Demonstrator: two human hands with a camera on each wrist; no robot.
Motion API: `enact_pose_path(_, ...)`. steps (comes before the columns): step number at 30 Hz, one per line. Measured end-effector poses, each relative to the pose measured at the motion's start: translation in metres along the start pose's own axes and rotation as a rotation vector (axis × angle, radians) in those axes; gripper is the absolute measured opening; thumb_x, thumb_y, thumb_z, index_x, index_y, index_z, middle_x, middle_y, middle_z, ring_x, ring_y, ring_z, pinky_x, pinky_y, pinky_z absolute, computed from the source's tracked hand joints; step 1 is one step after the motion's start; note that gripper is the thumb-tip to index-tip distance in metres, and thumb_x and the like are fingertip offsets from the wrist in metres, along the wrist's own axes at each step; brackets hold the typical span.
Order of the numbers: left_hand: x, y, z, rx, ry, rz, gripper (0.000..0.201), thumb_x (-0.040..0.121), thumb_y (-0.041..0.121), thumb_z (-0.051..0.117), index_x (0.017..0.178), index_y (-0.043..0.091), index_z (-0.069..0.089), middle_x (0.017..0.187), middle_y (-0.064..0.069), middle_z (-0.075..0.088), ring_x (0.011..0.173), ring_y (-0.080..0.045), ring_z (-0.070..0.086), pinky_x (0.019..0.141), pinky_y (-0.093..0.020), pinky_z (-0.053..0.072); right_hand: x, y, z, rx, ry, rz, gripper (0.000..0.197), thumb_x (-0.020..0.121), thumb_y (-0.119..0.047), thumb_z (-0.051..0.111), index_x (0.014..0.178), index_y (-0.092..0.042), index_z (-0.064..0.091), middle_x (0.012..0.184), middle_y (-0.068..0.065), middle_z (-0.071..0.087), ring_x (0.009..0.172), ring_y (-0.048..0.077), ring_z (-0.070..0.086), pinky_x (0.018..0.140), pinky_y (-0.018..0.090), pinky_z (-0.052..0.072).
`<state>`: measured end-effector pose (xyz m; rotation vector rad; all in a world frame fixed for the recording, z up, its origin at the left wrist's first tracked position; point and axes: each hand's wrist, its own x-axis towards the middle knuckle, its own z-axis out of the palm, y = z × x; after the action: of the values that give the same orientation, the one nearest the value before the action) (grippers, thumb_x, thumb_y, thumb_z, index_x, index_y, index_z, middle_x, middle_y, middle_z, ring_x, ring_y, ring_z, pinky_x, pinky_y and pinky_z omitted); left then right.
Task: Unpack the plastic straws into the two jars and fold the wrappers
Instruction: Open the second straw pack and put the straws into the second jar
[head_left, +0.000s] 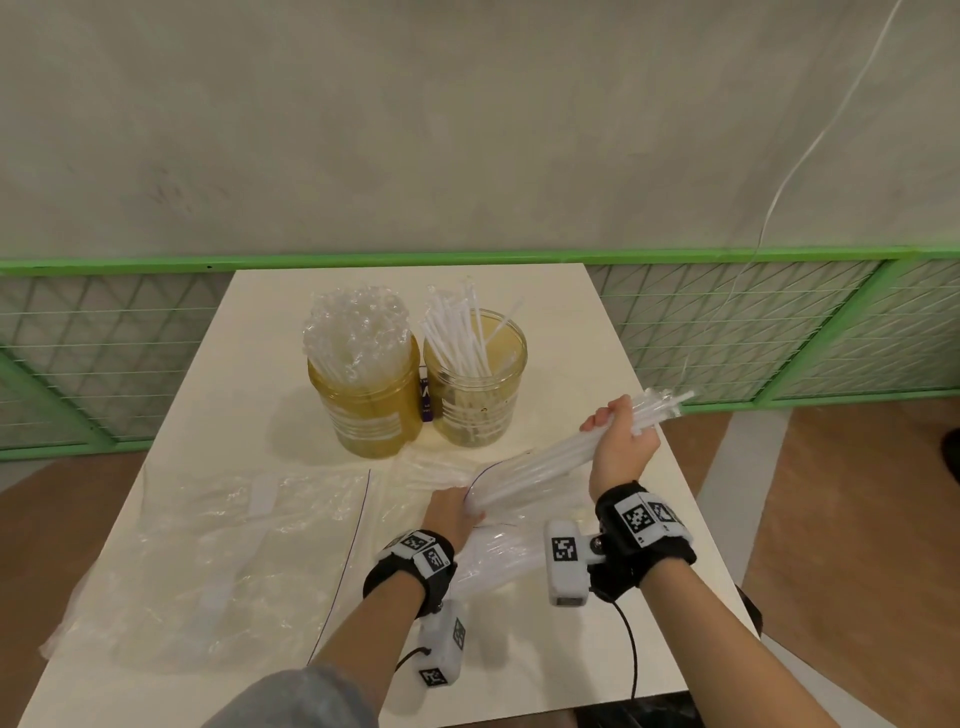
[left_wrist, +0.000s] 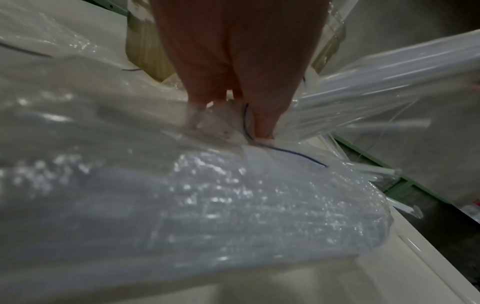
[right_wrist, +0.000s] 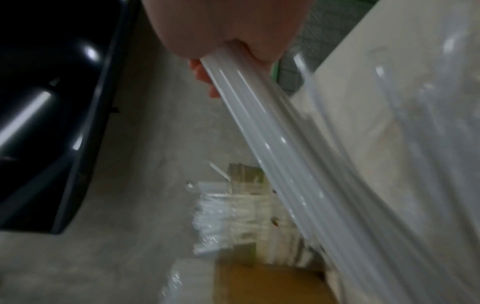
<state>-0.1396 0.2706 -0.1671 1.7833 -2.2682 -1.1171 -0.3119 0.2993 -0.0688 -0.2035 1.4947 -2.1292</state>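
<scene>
Two clear jars stand at the back of the white table: the left jar is packed with clear straws, the right jar holds several thin white straws. My right hand grips a bundle of translucent straws whose lower ends sit in the mouth of a clear wrapper. My left hand pinches that wrapper's opening by its blue seal line and holds it down on the table.
A second clear wrapper lies flat on the table's left half. A small purple item shows between the jars. A green mesh fence runs behind the table, and a white cable hangs at right.
</scene>
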Motion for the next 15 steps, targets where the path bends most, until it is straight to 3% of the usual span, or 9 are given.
enact_pose_path(4, 0.001, -0.006, 0.003, 0.012, 0.01, 0.008, 0.022, 0.091, 0.026, 0.055, 0.09, 0.007, 0.065, 0.087, -0.011, 0.063, 0.079, -0.017, 0.052, 0.065, -0.019, 0.033, 0.014, -0.044, 0.008, 0.077, 0.024, -0.058, 0.026, 0.092, -0.005, 0.045, 0.067, -0.012, 0.046, 0.045, -0.004, 0.043, 0.039, 0.013, 0.041, 0.045, 0.025, 0.04)
enact_pose_path(7, -0.001, -0.006, 0.007, -0.056, 0.012, 0.022, 0.016, 0.089, 0.02, 0.056, 0.09, 0.006, 0.065, 0.081, -0.005, 0.056, 0.081, -0.018, 0.053, 0.063, -0.016, 0.03, 0.025, -0.075, 0.012, 0.182, 0.035, -0.091, 0.026, 0.091, -0.006, 0.045, 0.066, -0.012, 0.044, 0.047, -0.003, 0.041, 0.04, 0.014, 0.038, 0.045, 0.025, 0.037)
enact_pose_path(9, -0.003, -0.007, 0.006, -0.164, 0.004, -0.013, 0.028, 0.082, 0.015, 0.062, 0.108, 0.005, 0.06, 0.096, -0.009, 0.061, 0.093, -0.023, 0.058, 0.074, -0.021, 0.04, 0.028, -0.087, 0.013, 0.253, 0.019, -0.094, 0.025, 0.092, -0.009, 0.046, 0.067, -0.013, 0.044, 0.048, -0.003, 0.042, 0.041, 0.014, 0.039, 0.046, 0.025, 0.037)
enact_pose_path(10, -0.004, -0.007, 0.003, -0.214, -0.017, -0.026, 0.045, 0.076, 0.014, 0.068, 0.119, 0.008, 0.053, 0.109, -0.009, 0.06, 0.103, -0.025, 0.057, 0.084, -0.026, 0.044, 0.027, -0.09, 0.014, 0.268, 0.009, -0.094, 0.025, 0.093, -0.01, 0.046, 0.068, -0.012, 0.045, 0.049, -0.003, 0.042, 0.041, 0.014, 0.04, 0.046, 0.025, 0.038)
enact_pose_path(12, -0.008, -0.003, -0.004, -0.274, -0.113, -0.036, 0.082, 0.066, 0.016, 0.077, 0.136, 0.015, 0.034, 0.127, -0.008, 0.048, 0.12, -0.027, 0.048, 0.101, -0.035, 0.041, 0.021, -0.091, 0.018, 0.251, -0.01, -0.1, 0.025, 0.093, -0.009, 0.046, 0.068, -0.012, 0.045, 0.049, -0.003, 0.043, 0.041, 0.013, 0.041, 0.045, 0.025, 0.038)
enact_pose_path(13, -0.01, 0.001, -0.009, -0.295, -0.141, -0.04, 0.089, 0.066, 0.018, 0.077, 0.14, 0.018, 0.029, 0.131, -0.009, 0.043, 0.124, -0.027, 0.043, 0.105, -0.037, 0.038, 0.017, -0.089, 0.02, 0.234, -0.022, -0.104, 0.026, 0.093, -0.008, 0.046, 0.068, -0.012, 0.045, 0.048, -0.003, 0.043, 0.041, 0.013, 0.041, 0.044, 0.025, 0.039)
enact_pose_path(15, -0.014, 0.008, -0.021, -0.386, -0.09, -0.045, 0.081, 0.071, 0.023, 0.071, 0.141, 0.02, 0.03, 0.133, -0.01, 0.039, 0.126, -0.028, 0.039, 0.107, -0.04, 0.035, 0.009, -0.082, 0.024, 0.209, -0.043, -0.089, 0.027, 0.093, -0.006, 0.045, 0.067, -0.013, 0.045, 0.046, -0.004, 0.043, 0.04, 0.012, 0.04, 0.044, 0.025, 0.039)
